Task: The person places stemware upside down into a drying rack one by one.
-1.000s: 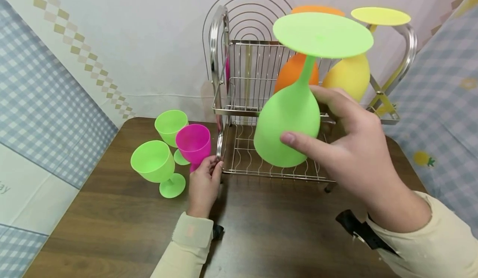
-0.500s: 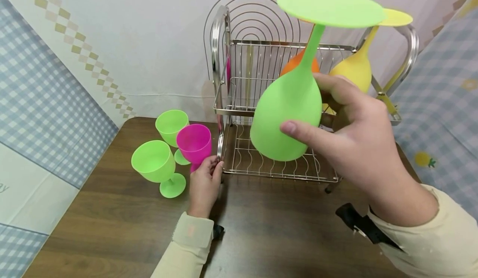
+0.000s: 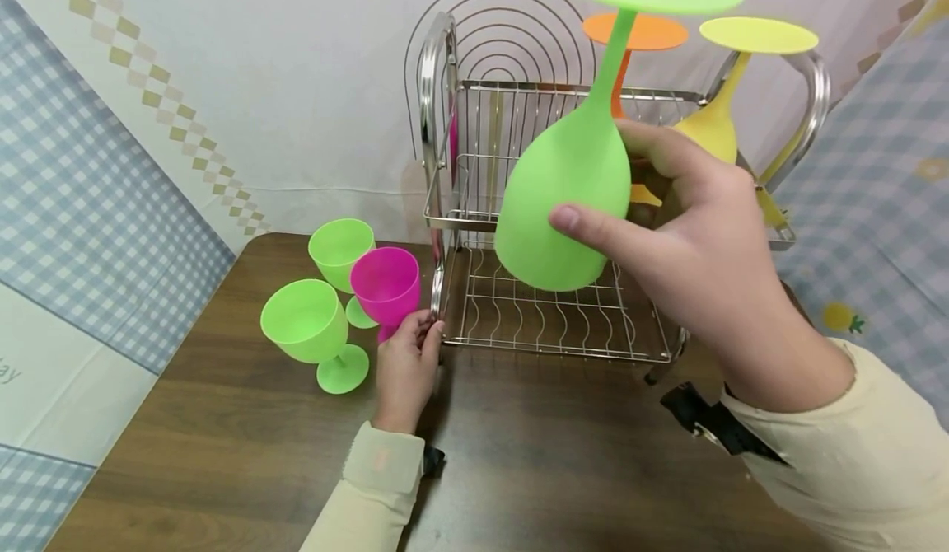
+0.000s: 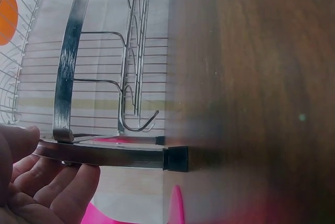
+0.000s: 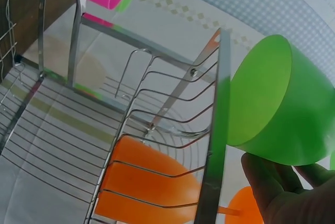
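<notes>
My right hand (image 3: 689,239) grips a green plastic goblet (image 3: 567,189) by its bowl, thumb across the near side. The goblet is upside down and slightly tilted, its foot at the top edge of the head view. In the right wrist view its bowl (image 5: 309,109) shows beside the upper tier's front rail (image 5: 215,156). My left hand (image 3: 406,371) holds the left front leg (image 4: 104,155) of a two-tier metal dish rack (image 3: 427,82), fingers curled under it in the left wrist view. Upside down on the upper tier stand an orange goblet (image 3: 645,31) and a yellow goblet (image 3: 715,128).
Left of the rack, a front green goblet (image 3: 306,321), a rear green goblet (image 3: 339,251) and a pink goblet (image 3: 384,284) stand upright on the wooden table (image 3: 556,453). The rack's lower tier (image 3: 541,297) has wavy wires. Behind is a white cloth backdrop (image 3: 296,82).
My right hand has lifted the green goblet higher before the rack, its foot now reaching the top of the head view. The orange goblet's foot is uncovered again. My left hand stays put.
</notes>
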The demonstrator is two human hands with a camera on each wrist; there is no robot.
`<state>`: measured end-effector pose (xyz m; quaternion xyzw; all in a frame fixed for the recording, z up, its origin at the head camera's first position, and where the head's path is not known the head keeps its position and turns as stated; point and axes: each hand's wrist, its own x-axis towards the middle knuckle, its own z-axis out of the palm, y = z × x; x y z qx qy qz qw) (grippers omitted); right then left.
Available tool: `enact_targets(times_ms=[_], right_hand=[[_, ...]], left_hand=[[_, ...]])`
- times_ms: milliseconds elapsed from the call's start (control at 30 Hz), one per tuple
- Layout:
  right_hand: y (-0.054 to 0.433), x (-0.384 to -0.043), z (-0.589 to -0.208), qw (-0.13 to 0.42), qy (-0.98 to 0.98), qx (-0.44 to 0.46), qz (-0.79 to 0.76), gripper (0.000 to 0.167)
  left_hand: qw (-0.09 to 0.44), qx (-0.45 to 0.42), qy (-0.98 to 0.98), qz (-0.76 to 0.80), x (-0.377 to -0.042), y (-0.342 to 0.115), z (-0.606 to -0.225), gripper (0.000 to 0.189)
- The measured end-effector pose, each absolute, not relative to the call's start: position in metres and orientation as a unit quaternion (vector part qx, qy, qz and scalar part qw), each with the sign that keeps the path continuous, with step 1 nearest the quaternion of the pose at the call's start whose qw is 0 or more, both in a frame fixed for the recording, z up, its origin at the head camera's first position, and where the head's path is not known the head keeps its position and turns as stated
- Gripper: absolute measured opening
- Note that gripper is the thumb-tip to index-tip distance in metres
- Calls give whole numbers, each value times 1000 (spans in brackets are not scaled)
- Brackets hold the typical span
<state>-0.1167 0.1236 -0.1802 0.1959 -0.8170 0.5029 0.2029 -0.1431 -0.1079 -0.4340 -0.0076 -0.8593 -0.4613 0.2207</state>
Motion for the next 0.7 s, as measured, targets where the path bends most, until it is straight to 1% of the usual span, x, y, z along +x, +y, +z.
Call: enact_targets(times_ms=[167,367,700], right_hand=[[121,-125,-178,201,-834,181,481,56],[115,-133,-175,184,-853,164,459,60],[105,-146,-171,166,-856,139,470,63]], left_hand=[[223,-7,-860,-459,-143,-108,-434,19],[217,-3,-863,-457,-143,-109,-435,22],[235,-13,-867,-440,-144,-109,-436,21]])
